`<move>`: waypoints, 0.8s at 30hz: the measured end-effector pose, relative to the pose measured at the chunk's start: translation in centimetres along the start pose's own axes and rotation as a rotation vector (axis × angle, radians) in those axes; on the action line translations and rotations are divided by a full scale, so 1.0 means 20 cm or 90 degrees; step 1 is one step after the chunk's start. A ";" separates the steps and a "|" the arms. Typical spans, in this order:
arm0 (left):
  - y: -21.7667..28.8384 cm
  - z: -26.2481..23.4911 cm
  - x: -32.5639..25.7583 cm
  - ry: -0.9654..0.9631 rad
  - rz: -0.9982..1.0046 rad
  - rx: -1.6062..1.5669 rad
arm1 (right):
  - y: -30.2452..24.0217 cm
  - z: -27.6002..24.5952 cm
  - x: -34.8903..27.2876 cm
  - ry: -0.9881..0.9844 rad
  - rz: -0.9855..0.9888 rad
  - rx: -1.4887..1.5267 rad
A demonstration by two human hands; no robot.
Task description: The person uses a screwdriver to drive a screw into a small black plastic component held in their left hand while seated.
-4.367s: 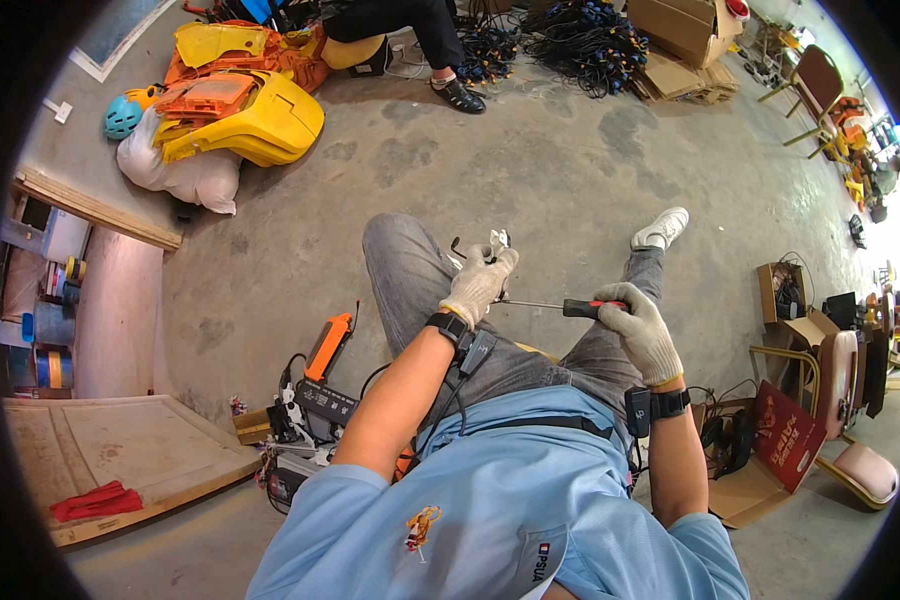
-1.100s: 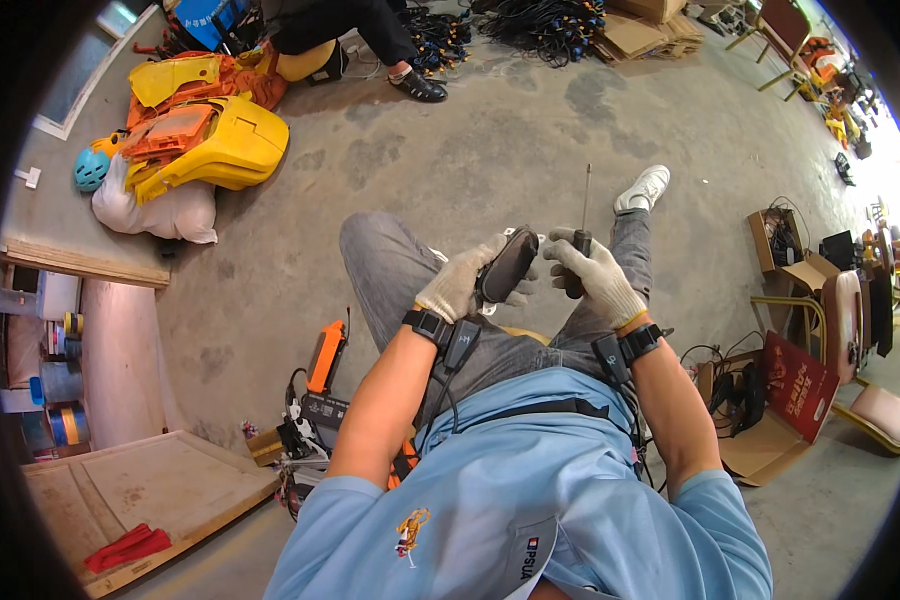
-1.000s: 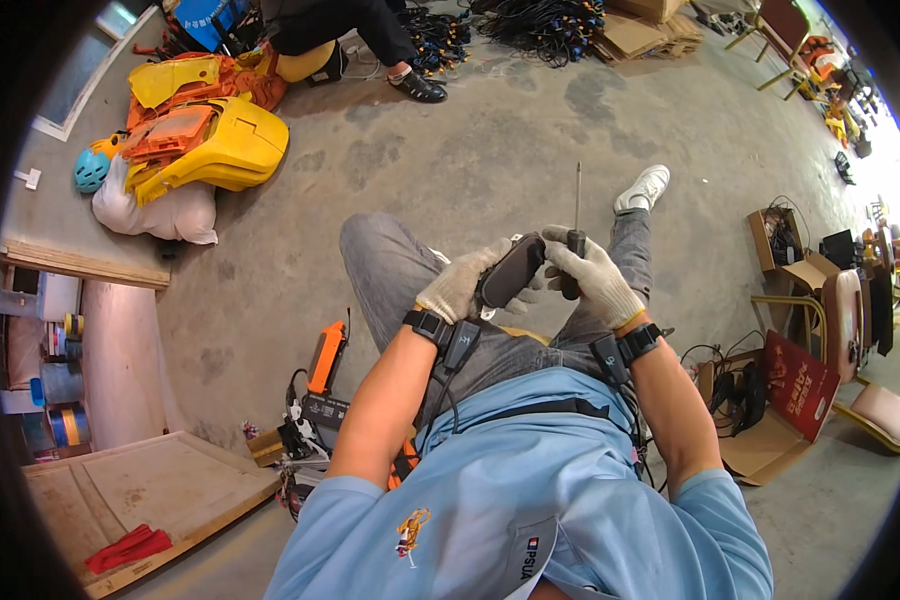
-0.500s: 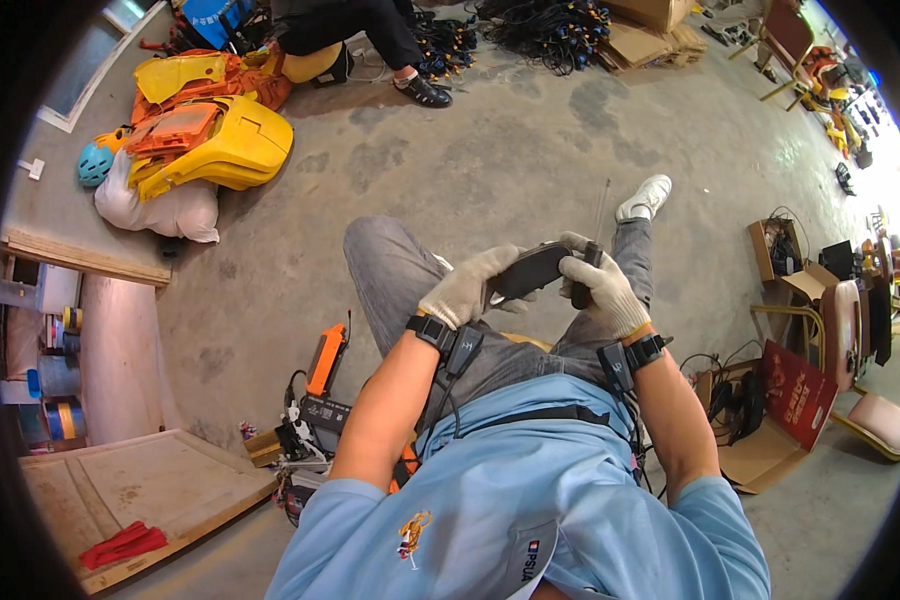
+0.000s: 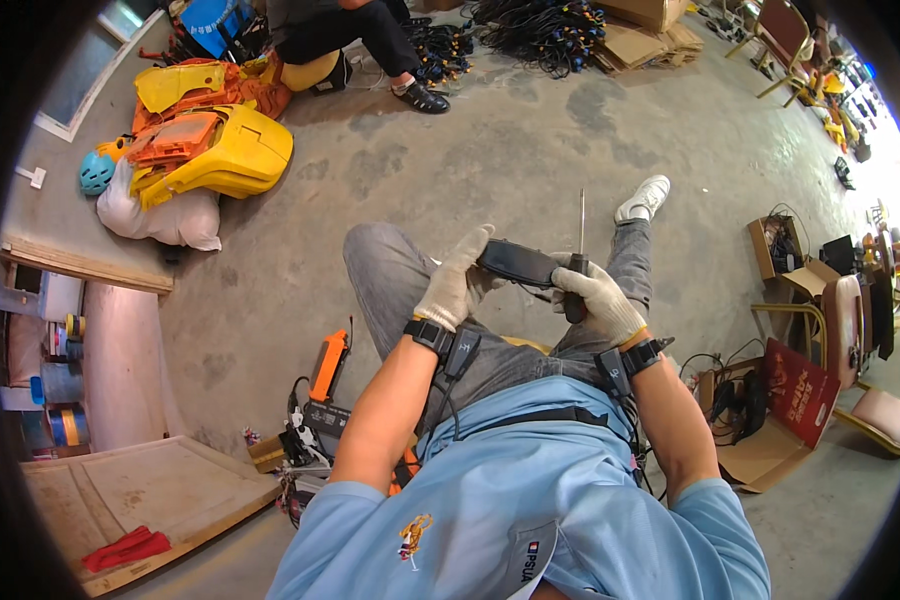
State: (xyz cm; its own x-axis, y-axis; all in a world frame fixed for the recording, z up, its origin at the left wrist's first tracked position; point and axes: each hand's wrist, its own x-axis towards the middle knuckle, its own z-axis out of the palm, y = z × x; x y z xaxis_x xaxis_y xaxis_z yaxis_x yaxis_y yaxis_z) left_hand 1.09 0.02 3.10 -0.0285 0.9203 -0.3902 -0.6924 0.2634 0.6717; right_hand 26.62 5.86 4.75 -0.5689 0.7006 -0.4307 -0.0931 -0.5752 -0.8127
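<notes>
Between my gloved hands, above my lap, is a flat oblong black casing (image 5: 518, 263) with rounded ends; I cannot make out exactly what it is. Its left end rests in the fingers of my left hand (image 5: 456, 278), which closes round it. My right hand (image 5: 604, 298) grips the dark handle of a screwdriver (image 5: 577, 272), whose thin metal shaft points away from me. The right end of the casing meets the fingers of that same hand. Some of the right fingers are hidden behind the handle and casing.
An orange-and-black device (image 5: 328, 366) lies left of my leg beside cables and parts. On the right sit an open cardboard box (image 5: 770, 465) and a chair (image 5: 840, 330). Yellow plastic shells (image 5: 245, 150) are piled far left, near a seated person (image 5: 355, 40).
The casing has tilted, its left end now higher and its right end lower. My left fingers have risen along it. The screwdriver's shaft has swung left, pointing more directly away from me.
</notes>
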 end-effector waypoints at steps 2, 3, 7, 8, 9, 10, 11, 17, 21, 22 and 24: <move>0.00 0.00 0.00 -0.020 -0.018 -0.080 | 0.02 0.00 0.01 0.001 -0.002 0.025; 0.00 -0.01 0.00 -0.048 -0.013 -0.090 | 0.02 0.00 0.01 0.005 0.001 0.029; -0.01 -0.01 0.00 -0.121 0.039 0.034 | 0.02 0.03 0.01 0.020 0.000 0.029; -0.01 0.01 -0.01 -0.123 0.037 0.034 | 0.02 0.03 0.00 0.023 -0.001 0.030; -0.01 0.04 -0.02 -0.125 0.043 0.056 | 0.02 0.04 0.00 0.005 0.002 0.019; 0.00 0.06 -0.02 -0.127 0.050 0.078 | 0.02 0.04 0.00 -0.014 0.005 0.009; -0.01 0.05 -0.02 -0.127 0.051 0.078 | 0.02 0.04 0.00 -0.014 0.004 0.009; -0.02 -0.02 0.01 -0.119 0.031 0.177 | 0.06 0.08 0.01 -0.048 0.038 0.013; -0.02 0.01 0.00 -0.107 0.031 0.225 | 0.04 0.13 -0.01 -0.037 0.017 -0.034; -0.02 0.02 0.00 -0.108 0.058 0.206 | 0.03 0.14 -0.01 -0.049 0.018 -0.035; -0.02 0.04 -0.01 -0.121 0.044 0.167 | 0.05 0.13 0.00 -0.045 0.028 -0.050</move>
State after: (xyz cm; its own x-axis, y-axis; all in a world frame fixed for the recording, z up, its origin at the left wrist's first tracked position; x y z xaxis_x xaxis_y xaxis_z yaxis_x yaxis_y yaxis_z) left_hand 1.94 -0.10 3.38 0.0825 0.9696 -0.2302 -0.4837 0.2409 0.8415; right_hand 24.32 4.10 4.93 -0.6272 0.6429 -0.4396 -0.0041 -0.5672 -0.8236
